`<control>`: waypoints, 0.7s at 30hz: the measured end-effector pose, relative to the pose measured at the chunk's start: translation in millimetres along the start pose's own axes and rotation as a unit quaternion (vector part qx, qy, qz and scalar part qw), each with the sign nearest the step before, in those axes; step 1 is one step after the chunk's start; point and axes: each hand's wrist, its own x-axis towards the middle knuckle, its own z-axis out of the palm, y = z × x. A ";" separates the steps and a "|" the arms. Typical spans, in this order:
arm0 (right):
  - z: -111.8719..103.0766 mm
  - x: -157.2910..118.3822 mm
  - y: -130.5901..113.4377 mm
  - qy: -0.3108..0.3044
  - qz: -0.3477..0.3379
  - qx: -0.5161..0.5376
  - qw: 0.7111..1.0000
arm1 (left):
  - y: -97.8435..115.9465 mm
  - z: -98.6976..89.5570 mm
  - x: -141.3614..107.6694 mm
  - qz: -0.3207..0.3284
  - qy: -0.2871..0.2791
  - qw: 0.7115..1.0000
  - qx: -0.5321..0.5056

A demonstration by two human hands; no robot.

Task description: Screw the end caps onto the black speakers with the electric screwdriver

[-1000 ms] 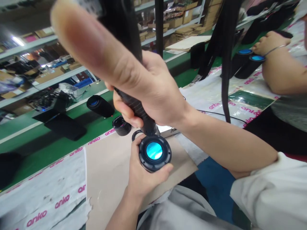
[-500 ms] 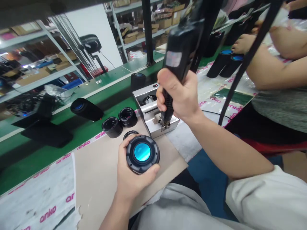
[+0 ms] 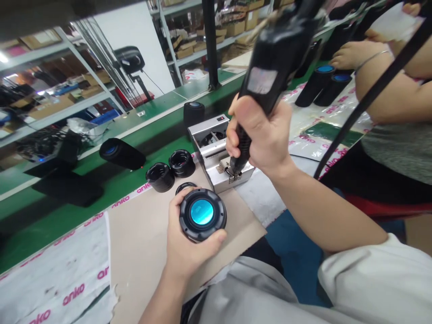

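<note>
The left grip (image 3: 189, 238) was closed around a speaker cap (image 3: 201, 213), the right grip (image 3: 261, 135) around an electric screwdriver (image 3: 268, 74). The cap could have been dropped if loosely held.

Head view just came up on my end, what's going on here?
One person is working with both hands. Their left hand holds a round black speaker part with a blue centre above a cardboard sheet. Their right hand holds a black electric screwdriver, its tip down at a silver metal box. Two black ring-shaped parts sit nearby. A co-worker's hand is beside black cylindrical speakers.
</note>
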 end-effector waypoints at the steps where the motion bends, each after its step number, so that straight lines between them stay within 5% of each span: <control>1: 1.2 0.4 2.2 -0.002 0.012 -0.007 1.000 | 0.1 -0.1 0.0 0.001 -0.002 1.000 0.001; 10: -10.0 -11.7 9.6 -0.046 0.103 0.015 0.994 | -1.1 0.8 1.3 -0.015 0.001 1.000 -0.012; 15: -6.3 -6.1 -0.7 0.020 0.003 0.022 1.000 | -2.4 -0.3 -0.7 -0.028 -0.001 0.999 -0.032; 21: -0.2 -4.1 11.1 -0.011 0.013 0.001 1.000 | -3.3 0.0 -0.5 -0.023 -0.004 0.999 -0.036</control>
